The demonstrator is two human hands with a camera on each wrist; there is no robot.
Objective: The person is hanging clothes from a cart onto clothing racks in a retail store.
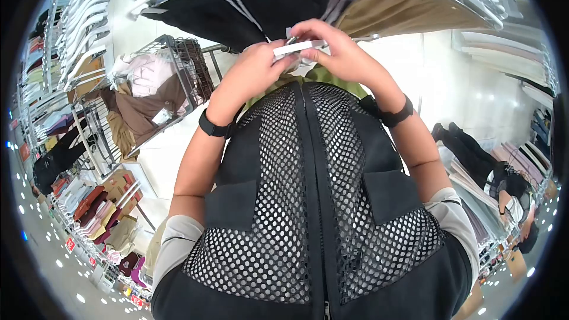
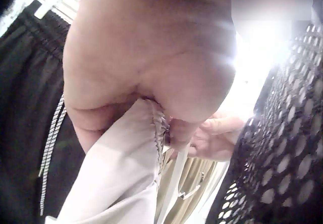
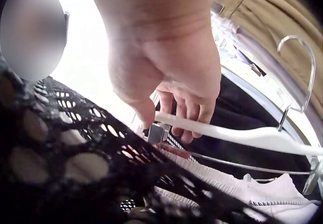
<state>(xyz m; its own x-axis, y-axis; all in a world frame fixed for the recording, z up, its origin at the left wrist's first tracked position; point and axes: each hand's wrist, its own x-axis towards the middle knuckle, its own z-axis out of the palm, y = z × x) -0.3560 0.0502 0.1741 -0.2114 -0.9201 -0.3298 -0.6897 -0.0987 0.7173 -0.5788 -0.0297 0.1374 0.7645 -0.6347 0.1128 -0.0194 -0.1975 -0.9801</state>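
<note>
shop racks [image 1: 89, 160] behind; chest-high, left hand [image 1: 252, 68] grip pinches white garment [image 2: 121, 168], right hand [image 1: 341, 53] clasps hanger [image 3: 242, 133].

One white hanger [image 3: 237, 133], one pale garment [image 2: 116, 173] (clipped to it), two black wristbands [image 1: 212, 125], one wire cart [image 1: 198, 74].

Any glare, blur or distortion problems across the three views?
Head view: heavy fisheye bend, dark rim, hanger clear. Left wrist view: upper right blown out, left hand soft. Right wrist view: mesh vest blurred in front, hanger in focus.
</note>
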